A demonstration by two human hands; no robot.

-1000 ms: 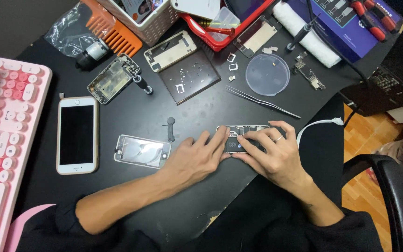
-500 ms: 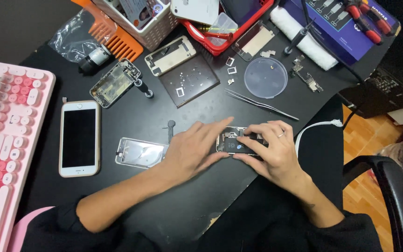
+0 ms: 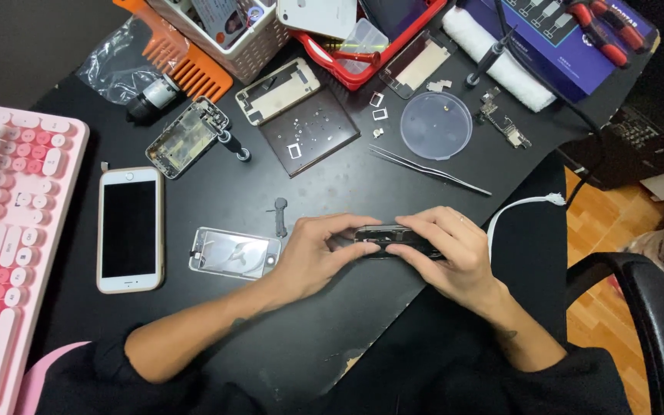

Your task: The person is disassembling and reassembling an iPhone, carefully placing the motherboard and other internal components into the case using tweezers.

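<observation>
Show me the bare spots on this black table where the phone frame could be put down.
Free: the strip between tweezers and both hands' phone frame; the near edge below the glass panel. Crowded: the far side around the red tray and round lid.

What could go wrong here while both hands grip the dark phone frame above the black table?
The left hand and right hand pinch the dark phone frame by its edges; a slip might drop it onto the black table. The loose detached glass screen panel lies beside the left wrist and could get nudged.
</observation>
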